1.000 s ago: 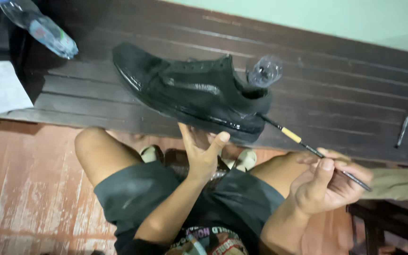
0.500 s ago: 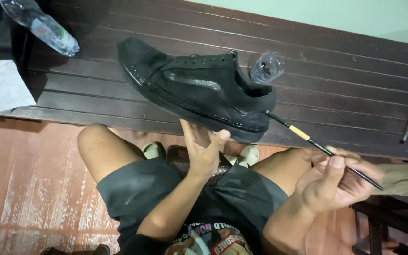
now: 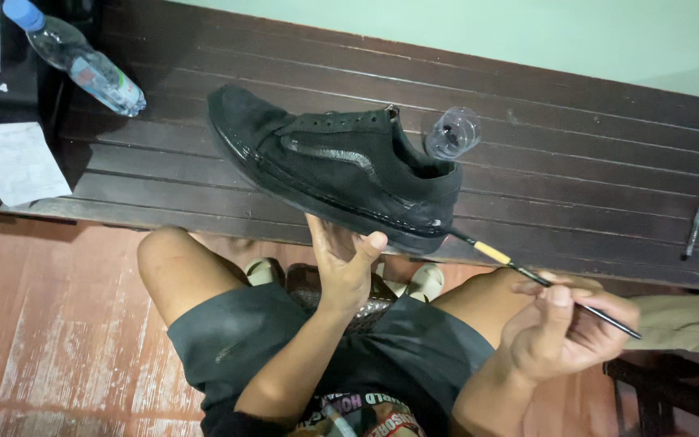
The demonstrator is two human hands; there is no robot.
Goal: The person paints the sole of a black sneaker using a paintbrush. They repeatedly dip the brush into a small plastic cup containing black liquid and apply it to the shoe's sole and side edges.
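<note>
A black low-top shoe [image 3: 341,170] is held up on its side over a dark slatted bench, toe to the left, heel to the right. My left hand [image 3: 345,260] grips it from beneath, fingers under the sole and thumb on the sole's edge. My right hand [image 3: 564,324] pinches a thin black paintbrush with a yellow band [image 3: 527,271]. The brush tip touches the glossy sole edge at the heel.
A dark wooden slatted bench [image 3: 576,162] runs across the view. On it lie a plastic water bottle [image 3: 82,61] at the left, a small clear cup [image 3: 451,133] behind the shoe, a white paper [image 3: 11,162], and a pen [image 3: 694,231] at the right. Below is worn reddish floor [image 3: 50,324].
The shoe has stayed in my left hand and the brush in my right. The brush tip has kept working along the heel edge of the sole, with only slight shifts.
</note>
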